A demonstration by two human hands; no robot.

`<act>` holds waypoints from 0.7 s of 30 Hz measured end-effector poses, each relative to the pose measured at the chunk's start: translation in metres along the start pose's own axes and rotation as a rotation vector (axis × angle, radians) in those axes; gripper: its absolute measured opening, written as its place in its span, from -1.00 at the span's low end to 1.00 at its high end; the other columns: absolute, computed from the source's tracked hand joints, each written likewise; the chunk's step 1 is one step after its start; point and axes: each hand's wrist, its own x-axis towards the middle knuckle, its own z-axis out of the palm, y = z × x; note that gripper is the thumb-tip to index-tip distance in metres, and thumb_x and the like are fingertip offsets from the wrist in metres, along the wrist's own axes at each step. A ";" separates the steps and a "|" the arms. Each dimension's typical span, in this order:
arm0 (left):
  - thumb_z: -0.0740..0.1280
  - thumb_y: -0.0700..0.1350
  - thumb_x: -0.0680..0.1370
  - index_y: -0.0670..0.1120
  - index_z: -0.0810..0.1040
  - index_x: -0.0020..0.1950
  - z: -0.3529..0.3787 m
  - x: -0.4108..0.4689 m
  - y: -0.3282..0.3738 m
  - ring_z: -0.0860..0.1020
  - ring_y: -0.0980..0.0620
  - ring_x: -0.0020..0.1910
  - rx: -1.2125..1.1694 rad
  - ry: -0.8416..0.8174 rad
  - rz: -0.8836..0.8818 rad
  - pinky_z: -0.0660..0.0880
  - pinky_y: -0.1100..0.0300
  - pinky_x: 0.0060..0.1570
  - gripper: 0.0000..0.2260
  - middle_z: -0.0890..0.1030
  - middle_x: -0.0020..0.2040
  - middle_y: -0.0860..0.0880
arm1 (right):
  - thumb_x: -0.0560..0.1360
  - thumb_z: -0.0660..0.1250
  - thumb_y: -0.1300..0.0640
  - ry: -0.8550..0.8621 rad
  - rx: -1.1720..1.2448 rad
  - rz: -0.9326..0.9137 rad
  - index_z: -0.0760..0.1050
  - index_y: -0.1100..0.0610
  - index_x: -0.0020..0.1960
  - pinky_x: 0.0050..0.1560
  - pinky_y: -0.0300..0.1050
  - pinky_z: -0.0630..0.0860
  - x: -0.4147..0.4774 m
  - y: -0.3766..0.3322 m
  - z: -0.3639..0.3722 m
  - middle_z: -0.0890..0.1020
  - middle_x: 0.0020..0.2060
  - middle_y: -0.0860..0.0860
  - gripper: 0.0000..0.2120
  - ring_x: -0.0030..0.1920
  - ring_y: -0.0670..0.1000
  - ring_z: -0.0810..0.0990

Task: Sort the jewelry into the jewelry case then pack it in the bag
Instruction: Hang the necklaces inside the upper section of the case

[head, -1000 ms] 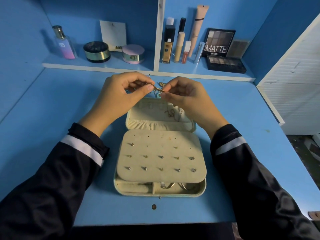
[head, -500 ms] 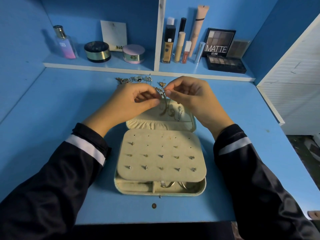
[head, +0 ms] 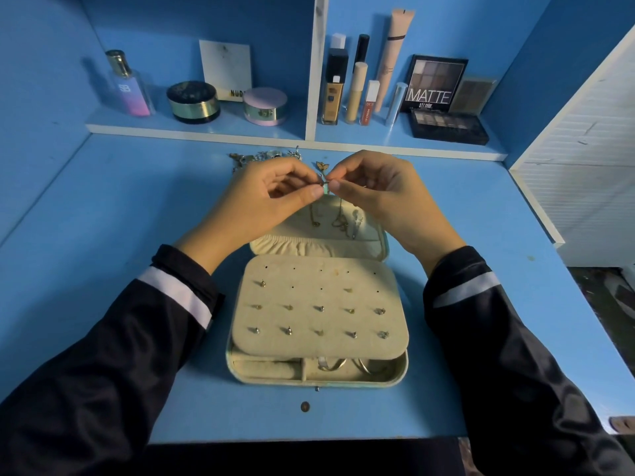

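Observation:
A cream jewelry case point(head: 398, 376) lies open in the middle of the blue desk. Its padded panel point(head: 319, 300) carries several stud earrings, and rings sit in the front compartments. Several necklaces hang in the raised lid point(head: 371, 231). My left hand point(head: 261, 201) and my right hand point(head: 381, 194) meet above the lid's top edge and together pinch a thin gold chain point(head: 324, 182) between thumbs and forefingers. The chain's lower part drops into the lid. A small pile of loose jewelry point(head: 264, 156) and a gold butterfly charm point(head: 321, 165) lie on the desk just behind my hands.
A low shelf point(head: 206, 132) at the back holds a perfume bottle point(head: 129, 85), round jars, tubes and a MATTE eyeshadow palette point(head: 434, 82). A white slatted panel point(head: 584, 173) borders the desk on the right. A small dark round thing point(head: 304, 406) lies near the front edge.
Both hands have dropped slightly toward the case lid with the chain pinched between them, uncovering the loose jewelry behind. The chain now hangs into the lid.

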 end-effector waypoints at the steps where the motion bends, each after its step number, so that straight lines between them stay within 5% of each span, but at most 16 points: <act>1: 0.44 -0.18 0.52 0.05 0.61 -0.04 -0.001 0.000 0.000 0.61 0.25 -0.10 0.009 0.010 0.007 0.53 0.36 0.00 -0.87 0.66 -0.12 0.15 | 0.49 0.41 0.31 0.003 -0.042 0.008 0.59 0.19 -0.07 -0.13 -0.25 0.50 -0.001 0.001 -0.001 0.62 -0.22 0.06 -0.94 -0.22 -0.07 0.55; 7: 0.46 -0.13 0.51 0.01 0.66 -0.04 -0.010 0.001 -0.011 0.61 0.22 -0.13 0.160 0.063 -0.005 0.55 0.31 -0.02 -0.93 0.67 -0.12 0.13 | 0.49 0.41 0.31 0.026 -0.213 0.048 0.60 0.19 -0.08 -0.26 -0.38 0.40 -0.003 0.004 -0.001 0.59 -0.29 0.00 -0.95 -0.34 -0.18 0.47; 12: 0.48 -0.14 0.49 0.03 0.66 -0.09 -0.009 0.000 -0.015 0.56 0.27 -0.22 0.247 0.058 -0.005 0.42 0.47 -0.20 -0.93 0.64 -0.20 0.19 | 0.46 0.40 0.30 0.023 -0.410 0.046 0.62 0.12 -0.11 -0.25 -0.40 0.39 -0.004 0.009 -0.002 0.55 -0.35 -0.15 -0.89 -0.37 -0.22 0.46; 21: 0.46 -0.21 0.48 -0.03 0.69 -0.08 -0.002 0.004 -0.022 0.58 0.07 -0.26 0.414 0.030 0.072 0.49 0.39 -0.20 -0.91 0.63 -0.24 0.05 | 0.42 0.39 0.34 0.024 -0.682 -0.063 0.64 0.13 -0.12 -0.22 -0.47 0.34 -0.001 0.014 0.001 0.47 -0.33 -0.22 -0.86 -0.34 -0.28 0.44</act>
